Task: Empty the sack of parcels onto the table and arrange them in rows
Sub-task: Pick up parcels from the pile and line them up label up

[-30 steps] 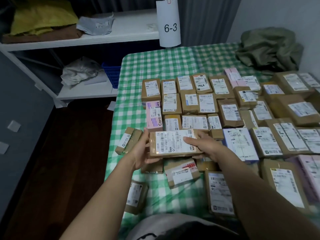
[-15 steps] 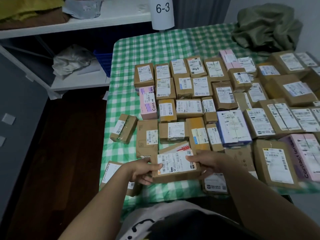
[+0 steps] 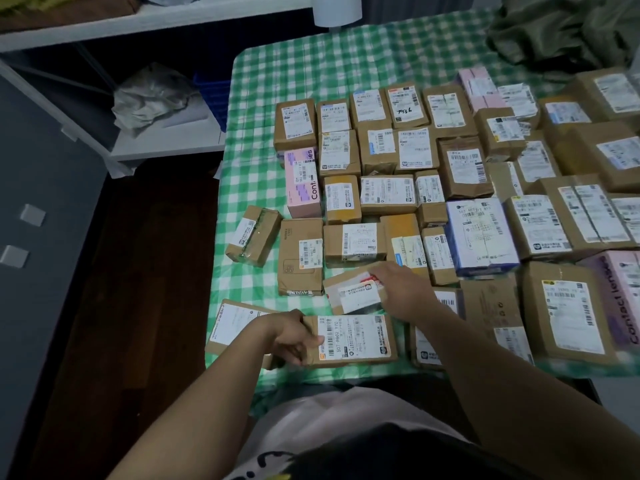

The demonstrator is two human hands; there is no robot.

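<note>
Gripping with the left hand (image 3: 294,336) the left end of a brown parcel (image 3: 353,337) at lower centre of the frame, by the near edge of the checked table (image 3: 311,64), thumb on top. Resting the right hand (image 3: 403,292) on a tilted parcel (image 3: 353,294) just above; cannot tell whether pressing or pinching. Likely light, stiff, tape-slick cardboard: best held by both short ends.

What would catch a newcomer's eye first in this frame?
Brown parcels fill the green checked tablecloth in tight rows. At the near edge, the left hand grips a white-labelled parcel, while the right hand touches a tilted parcel just beyond it.
</note>
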